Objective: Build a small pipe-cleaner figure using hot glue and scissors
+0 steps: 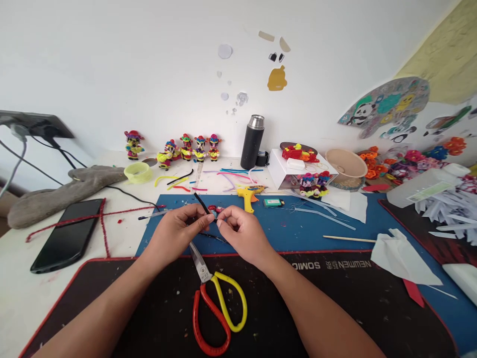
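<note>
My left hand (pixel 181 231) is closed, thumb and forefinger pinching a black pipe cleaner (pixel 201 202) whose free end points up and to the left. My right hand (pixel 240 229) meets it at the fingertips, pinched on the same black strip where its lower end is mostly hidden. Just behind the fingertips lies a small red and blue piece (pixel 213 209), partly covered. Below the hands, scissors (pixel 203 272) with one red and one yellow handle lie on the black mat (pixel 156 308), their blade tips hidden under my left hand.
A yellow glue gun (pixel 246 197) sits beyond my right hand, beside a green lighter (pixel 273 203). Several small dolls (pixel 199 147), a black thermos (pixel 252 141) and a white box (pixel 278 174) line the wall. A phone (pixel 69 236) lies left; a white bottle (pixel 425 189) stands right.
</note>
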`<state>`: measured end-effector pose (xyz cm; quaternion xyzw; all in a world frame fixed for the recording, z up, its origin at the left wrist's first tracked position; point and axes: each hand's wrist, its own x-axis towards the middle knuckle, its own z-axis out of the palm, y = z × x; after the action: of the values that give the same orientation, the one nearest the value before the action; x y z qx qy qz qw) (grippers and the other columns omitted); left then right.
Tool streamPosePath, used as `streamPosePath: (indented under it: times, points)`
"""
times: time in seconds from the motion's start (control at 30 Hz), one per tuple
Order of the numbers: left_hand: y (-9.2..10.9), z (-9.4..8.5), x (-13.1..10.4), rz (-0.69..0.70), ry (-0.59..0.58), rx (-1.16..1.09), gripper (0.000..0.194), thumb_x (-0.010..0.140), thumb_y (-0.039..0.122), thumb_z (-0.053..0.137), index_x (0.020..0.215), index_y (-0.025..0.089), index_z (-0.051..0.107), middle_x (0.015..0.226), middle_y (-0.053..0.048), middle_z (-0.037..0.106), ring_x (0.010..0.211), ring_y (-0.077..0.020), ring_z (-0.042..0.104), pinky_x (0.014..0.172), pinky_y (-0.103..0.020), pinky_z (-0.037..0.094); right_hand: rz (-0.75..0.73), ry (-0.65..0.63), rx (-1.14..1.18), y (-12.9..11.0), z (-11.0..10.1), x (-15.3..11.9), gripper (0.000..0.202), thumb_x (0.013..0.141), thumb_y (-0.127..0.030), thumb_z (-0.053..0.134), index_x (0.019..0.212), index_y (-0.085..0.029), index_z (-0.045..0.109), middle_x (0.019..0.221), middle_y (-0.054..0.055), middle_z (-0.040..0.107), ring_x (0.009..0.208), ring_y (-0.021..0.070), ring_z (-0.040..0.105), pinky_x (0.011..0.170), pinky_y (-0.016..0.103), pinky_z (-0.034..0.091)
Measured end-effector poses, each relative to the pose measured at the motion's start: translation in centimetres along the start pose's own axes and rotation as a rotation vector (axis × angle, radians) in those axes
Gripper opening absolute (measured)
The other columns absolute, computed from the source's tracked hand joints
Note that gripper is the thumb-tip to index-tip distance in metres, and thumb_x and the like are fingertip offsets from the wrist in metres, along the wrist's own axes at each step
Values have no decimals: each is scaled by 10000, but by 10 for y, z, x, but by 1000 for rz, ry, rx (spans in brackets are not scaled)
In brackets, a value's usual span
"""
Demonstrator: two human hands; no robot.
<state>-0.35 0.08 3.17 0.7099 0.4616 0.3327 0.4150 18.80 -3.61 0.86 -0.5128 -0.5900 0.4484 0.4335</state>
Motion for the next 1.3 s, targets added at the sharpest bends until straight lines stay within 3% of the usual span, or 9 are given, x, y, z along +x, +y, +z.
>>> streamPosePath:
  times: [0.27,0.47,0.7,0.93,1.3]
  points:
    - [-3,6,3,-136,9,-287,423,785,586,836,708,205,668,657,-8,703,610,-159,576,592,-266,464,54,-41,200,0,1,1,178,946,-395,645,974,-226,597,580,-91,501,448,99,411,468,232,343]
    - [-7,5,3,-147,-38,-312,433,800,597,836,723,198,687,690,-21,714,628,-168,607,616,-282,495,55,-15,207,0,1,1,187,925,-404,669,948,-232,601,563,-93,486,438,100,406,445,226,335]
    - [-11,-1,5,-144,16,-337,431,802,606,830,791,196,697,710,-30,710,629,-176,612,583,-282,492,62,-14,212,0,1,2,202,913,-416,681,929,-232,600,563,-98,471,433,99,415,440,227,352]
    - [-11,-4,6,-156,-59,-336,430,768,590,863,882,190,753,702,-18,704,640,-175,625,611,-290,498,85,15,245,-3,-1,3,209,902,-414,679,907,-224,592,536,-97,495,409,93,402,413,223,337]
    - [-13,-3,7,-187,13,-413,393,760,546,886,849,199,724,650,6,687,582,-153,577,548,-262,439,96,31,286,-2,-3,5,349,918,-548,669,956,-206,613,512,-95,513,376,87,395,397,217,308]
